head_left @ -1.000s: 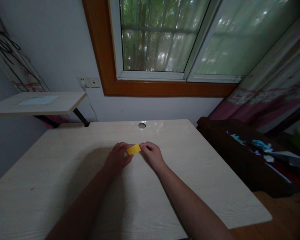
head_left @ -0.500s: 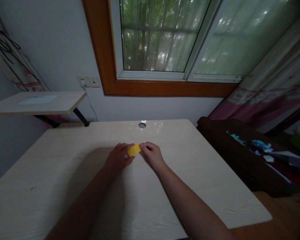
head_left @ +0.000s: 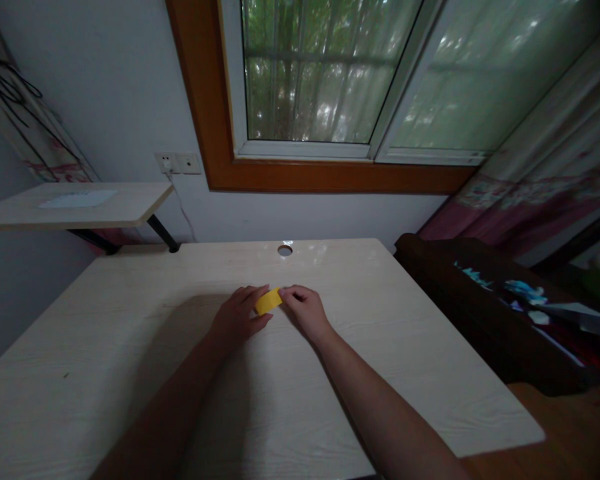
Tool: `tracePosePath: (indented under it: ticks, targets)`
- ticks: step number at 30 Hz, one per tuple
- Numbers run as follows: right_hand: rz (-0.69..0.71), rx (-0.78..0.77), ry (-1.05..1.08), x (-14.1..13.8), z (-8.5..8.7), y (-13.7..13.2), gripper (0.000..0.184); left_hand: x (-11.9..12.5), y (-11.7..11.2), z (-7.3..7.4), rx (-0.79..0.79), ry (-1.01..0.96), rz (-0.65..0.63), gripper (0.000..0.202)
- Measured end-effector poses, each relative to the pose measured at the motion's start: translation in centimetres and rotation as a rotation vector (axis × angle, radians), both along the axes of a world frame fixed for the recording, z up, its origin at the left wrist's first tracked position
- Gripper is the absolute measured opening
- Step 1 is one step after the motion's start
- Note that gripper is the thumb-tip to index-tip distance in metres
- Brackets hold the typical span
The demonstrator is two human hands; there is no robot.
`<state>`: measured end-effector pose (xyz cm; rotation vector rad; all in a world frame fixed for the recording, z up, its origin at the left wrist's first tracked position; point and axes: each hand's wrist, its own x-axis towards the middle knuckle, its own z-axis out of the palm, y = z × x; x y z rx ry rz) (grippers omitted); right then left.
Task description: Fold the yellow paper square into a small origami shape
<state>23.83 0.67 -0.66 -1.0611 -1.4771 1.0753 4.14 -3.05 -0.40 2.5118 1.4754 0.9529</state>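
Note:
A small, flat yellow strip (head_left: 269,302), perhaps folded paper, lies between my two hands over the pale wooden desk (head_left: 290,413). My left hand (head_left: 237,315) curls round its left end, fingers along the far side and thumb near the close edge. Whether that thumb presses on the strip is hard to see. At the right end, my right hand (head_left: 305,308) pinches the strip's corner between thumb and forefinger, its other fingers folded in.
A raised shelf (head_left: 125,213) with a white sheet (head_left: 79,199) on it stands at the back left. Near the far edge is a round cable hole (head_left: 285,251). A dark brown piece of furniture (head_left: 430,287) with cluttered items sits to the right.
My left thumb has shifted very slightly down and to the right. Otherwise both hands and the yellow strip stay nearly where they were.

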Motion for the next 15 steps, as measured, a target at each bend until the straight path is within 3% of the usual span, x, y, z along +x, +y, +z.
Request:
tracePosePath:
  ticks: [6, 15]
  targets:
    - [-0.004, 0.011, -0.015, 0.0, 0.28, -0.02, 0.024, -0.08, 0.09, -0.15, 0.048, 0.017, -0.014, 0.052]
    - [0.09, 0.163, -0.058, 0.31, 0.69, -0.19, 0.027, -0.25, 0.49, -0.32, -0.063, -0.102, 0.015, 0.039]
